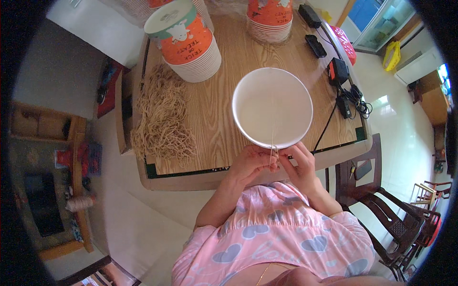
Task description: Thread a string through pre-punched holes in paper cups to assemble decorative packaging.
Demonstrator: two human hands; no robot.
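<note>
A white paper bucket [241, 107] stands at the table's near edge, its round mouth facing up. A thin tan string [272, 114] runs across the mouth and over the near rim. Just below that rim, my left hand [251, 164] is closed, its fingertips pinching the string. Beside it, my right hand [301, 167] is closed too, thumb and finger on the same string where it seems to loop or knot. The fingertips partly hide that spot. To the left lies a loose heap of tan strings [164, 117].
A tilted stack of orange and white paper buckets [191, 50] stands at the back left, another stack [269, 21] at the back. Black adapters [338, 71] with coiled cables [357, 102] lie along the right edge of the wooden table [210, 119]. A dark chair [355, 183] is at right.
</note>
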